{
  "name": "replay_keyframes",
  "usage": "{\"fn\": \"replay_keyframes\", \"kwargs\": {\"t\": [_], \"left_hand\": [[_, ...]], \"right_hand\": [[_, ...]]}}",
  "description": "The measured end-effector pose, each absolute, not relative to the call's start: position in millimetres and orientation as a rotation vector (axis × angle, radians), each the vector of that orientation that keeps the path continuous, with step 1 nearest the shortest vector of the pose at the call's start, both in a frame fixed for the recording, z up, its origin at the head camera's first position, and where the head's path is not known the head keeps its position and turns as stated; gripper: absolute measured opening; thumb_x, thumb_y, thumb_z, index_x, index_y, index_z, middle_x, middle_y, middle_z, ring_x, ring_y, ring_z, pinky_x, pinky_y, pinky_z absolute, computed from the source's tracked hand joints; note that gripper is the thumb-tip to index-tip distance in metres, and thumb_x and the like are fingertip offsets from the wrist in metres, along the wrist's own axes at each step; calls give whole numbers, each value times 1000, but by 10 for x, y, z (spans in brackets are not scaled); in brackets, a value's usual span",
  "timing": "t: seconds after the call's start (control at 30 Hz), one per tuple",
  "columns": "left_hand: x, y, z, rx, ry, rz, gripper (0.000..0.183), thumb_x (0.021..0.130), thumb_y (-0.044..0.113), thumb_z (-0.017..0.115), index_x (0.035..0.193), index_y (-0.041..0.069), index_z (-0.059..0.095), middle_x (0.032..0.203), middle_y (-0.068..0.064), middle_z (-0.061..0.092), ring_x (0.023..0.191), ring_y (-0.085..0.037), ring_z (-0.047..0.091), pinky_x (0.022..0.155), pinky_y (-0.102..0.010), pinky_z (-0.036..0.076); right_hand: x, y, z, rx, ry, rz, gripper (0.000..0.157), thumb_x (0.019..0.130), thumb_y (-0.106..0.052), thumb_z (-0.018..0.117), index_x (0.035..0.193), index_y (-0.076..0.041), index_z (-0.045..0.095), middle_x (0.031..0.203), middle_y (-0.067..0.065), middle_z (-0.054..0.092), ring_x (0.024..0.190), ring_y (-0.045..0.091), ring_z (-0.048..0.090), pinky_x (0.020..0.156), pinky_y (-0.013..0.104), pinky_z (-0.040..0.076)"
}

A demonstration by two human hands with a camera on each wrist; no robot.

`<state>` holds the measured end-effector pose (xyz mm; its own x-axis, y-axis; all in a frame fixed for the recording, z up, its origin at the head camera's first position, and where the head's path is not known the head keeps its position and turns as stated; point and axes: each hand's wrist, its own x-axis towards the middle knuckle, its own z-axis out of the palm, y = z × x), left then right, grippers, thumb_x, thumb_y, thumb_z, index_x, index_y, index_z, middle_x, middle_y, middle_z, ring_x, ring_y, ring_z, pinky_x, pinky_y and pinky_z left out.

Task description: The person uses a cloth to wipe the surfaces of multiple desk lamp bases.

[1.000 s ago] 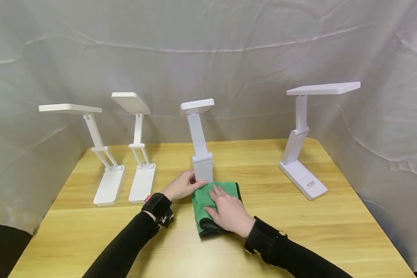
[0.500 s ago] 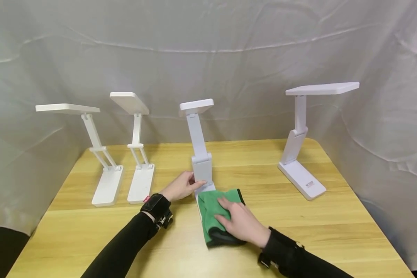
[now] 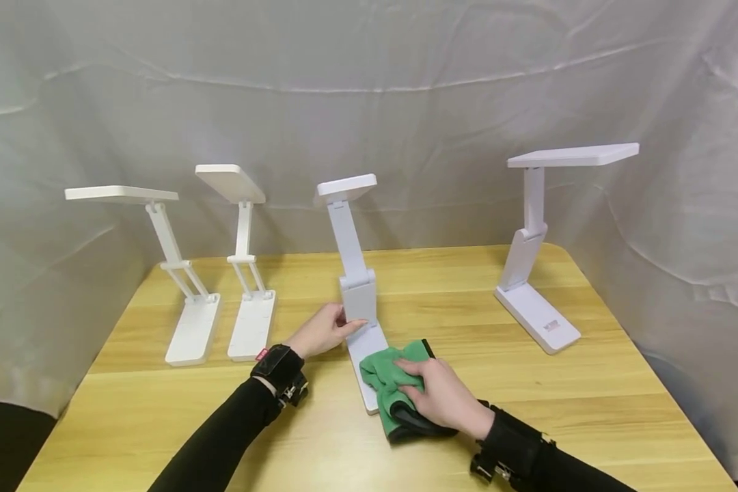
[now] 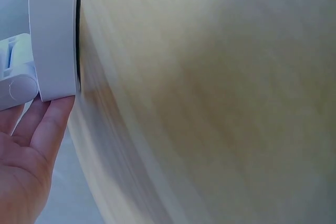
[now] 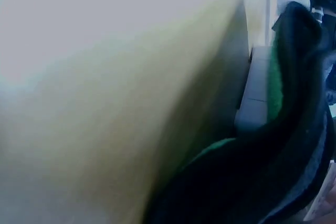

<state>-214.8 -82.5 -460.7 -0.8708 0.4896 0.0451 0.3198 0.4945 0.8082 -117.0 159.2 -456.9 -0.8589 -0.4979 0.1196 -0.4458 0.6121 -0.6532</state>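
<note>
A white folding desk lamp (image 3: 348,236) stands unfolded in the middle of the table, its base pointing toward me. My left hand (image 3: 323,331) holds the lamp at the rear of its base, thumb over the top by the hinge. In the left wrist view, fingers (image 4: 52,121) press against the end of the base (image 4: 55,40). My right hand (image 3: 447,398) grips a bunched green cloth (image 3: 389,374) with black edging, over the near right part of the base. Dark folds of the cloth (image 5: 299,93) fill the right side of the right wrist view.
Two more white desk lamps stand at the left, an outer lamp (image 3: 192,331) and an inner lamp (image 3: 252,324). Another lamp (image 3: 536,318) stands at the right. Pale fabric (image 3: 369,123) hangs behind the wooden table (image 3: 160,424) and along its sides.
The right hand has drawn the cloth toward me and to the right along the base, uncovering its upper part. The cloth is more bunched in the fingers. The left hand stays on the lamp.
</note>
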Motion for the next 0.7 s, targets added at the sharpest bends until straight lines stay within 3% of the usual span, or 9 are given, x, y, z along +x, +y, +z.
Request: {"fn": "replay_keyframes", "kwargs": {"t": [0.07, 0.17, 0.33, 0.5, 0.6, 0.63, 0.7], "left_hand": [[-2144, -833, -4603, 683, 2552, 1311, 31, 91, 27, 62, 111, 2, 63, 100, -11, 69, 81, -15, 64, 70, -28, 55], [-2152, -838, -4602, 696, 2559, 1305, 32, 91, 27, 62, 112, 3, 63, 99, -11, 69, 81, -14, 64, 70, -28, 55], [-2178, -829, -4620, 729, 2572, 1295, 32, 92, 31, 61, 109, 4, 64, 95, -8, 70, 77, -13, 63, 66, -28, 55], [-2155, -824, -4631, 681, 2573, 1295, 35, 92, 32, 61, 112, 4, 62, 100, -10, 69, 82, -15, 64, 70, -27, 55], [-2142, -817, -4622, 671, 2576, 1286, 36, 92, 32, 61, 114, 4, 61, 103, -11, 68, 86, -15, 64, 73, -27, 54], [-2142, -819, -4622, 675, 2573, 1288, 36, 92, 31, 60, 114, 3, 61, 103, -11, 68, 86, -15, 64, 74, -27, 54], [-2149, -826, -4626, 674, 2573, 1281, 35, 92, 31, 60, 114, 3, 61, 103, -11, 68, 85, -15, 64, 73, -27, 55]], "right_hand": [[-1188, 1596, -4565, -781, 2718, -1124, 38, 84, -7, 68, 120, 3, 61, 120, 19, 62, 71, 11, 62, 60, 24, 52], [-1355, 1523, -4575, -737, 2705, -1196, 38, 85, -3, 66, 121, 4, 60, 121, 19, 61, 45, 3, 38, 44, 20, 41], [-1632, 1406, -4596, -720, 2747, -1249, 36, 84, -1, 64, 120, 4, 61, 120, 19, 62, 47, 1, 35, 49, 19, 41], [-1480, 1505, -4595, -772, 2706, -1171, 36, 85, -4, 64, 120, 4, 60, 121, 20, 61, 40, 1, 28, 40, 20, 39], [-1301, 1598, -4593, -780, 2659, -1156, 36, 87, -4, 62, 122, 3, 59, 124, 19, 59, 46, 2, 39, 50, 20, 47], [-1266, 1621, -4595, -783, 2650, -1155, 35, 87, -4, 62, 121, 3, 59, 124, 19, 59, 53, 4, 50, 56, 21, 49], [-1258, 1636, -4597, -771, 2622, -1178, 35, 87, -3, 63, 121, 3, 60, 124, 19, 59, 52, 6, 50, 54, 21, 49]]}}
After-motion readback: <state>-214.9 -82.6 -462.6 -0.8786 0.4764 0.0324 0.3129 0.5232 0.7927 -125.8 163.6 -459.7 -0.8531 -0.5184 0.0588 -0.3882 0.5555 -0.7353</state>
